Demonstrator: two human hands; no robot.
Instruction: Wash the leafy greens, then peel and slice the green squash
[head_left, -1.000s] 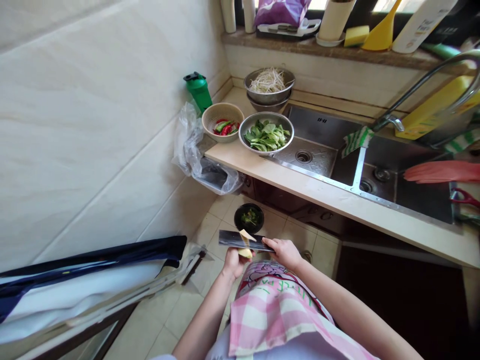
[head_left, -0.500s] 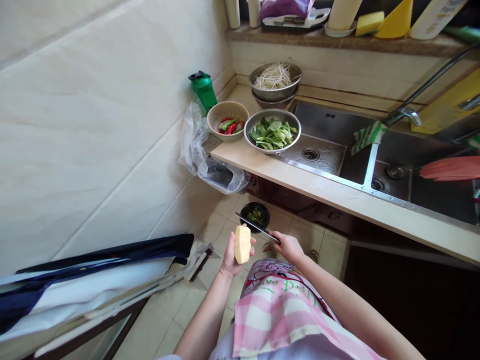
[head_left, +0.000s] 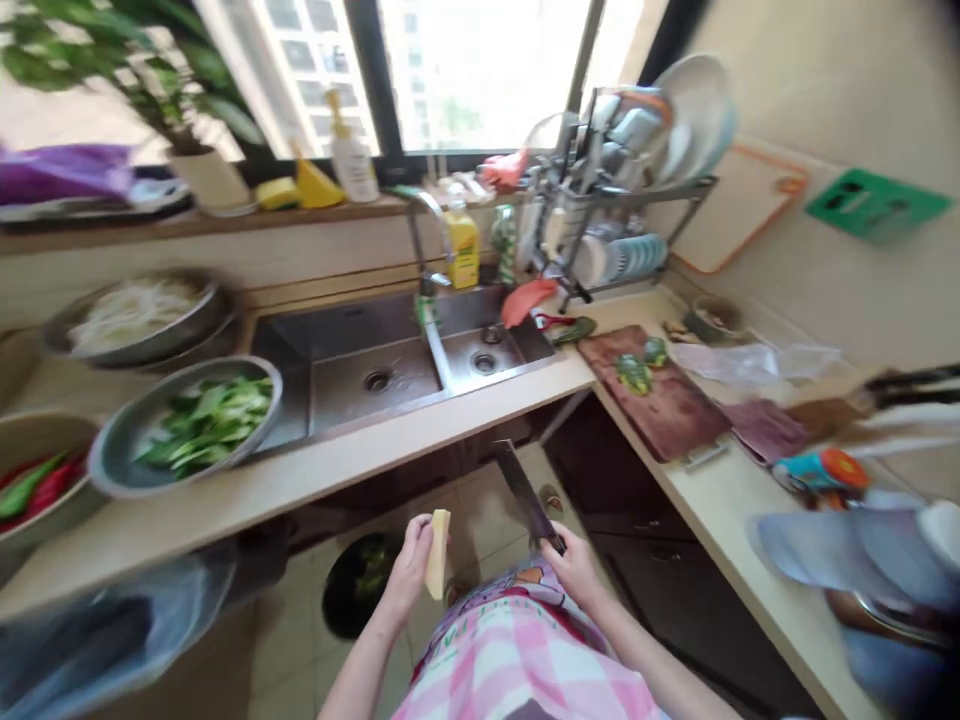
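A pale yellow peeled vegetable piece (head_left: 437,556) is gripped in my left hand (head_left: 410,562), held upright in front of the apron. My right hand (head_left: 576,566) is closed around the handle of a knife (head_left: 523,490), its broad dark blade pointing up and away to the left. The two hands are apart, and the blade does not touch the vegetable. Below and left of my left hand, a black bin (head_left: 341,590) with green scraps stands on the floor.
Beyond my hands lies a double sink (head_left: 360,385). Leafy greens fill a metal bowl (head_left: 112,465) at the left, near bean sprouts (head_left: 135,312). Right, a wooden cutting board (head_left: 675,415) bears green vegetables (head_left: 634,374). A dish rack (head_left: 637,195) stands behind.
The view has swung right, bringing the cutting board and dish rack into sight. My hands have moved farther apart, and the knife is no longer beside the vegetable piece.
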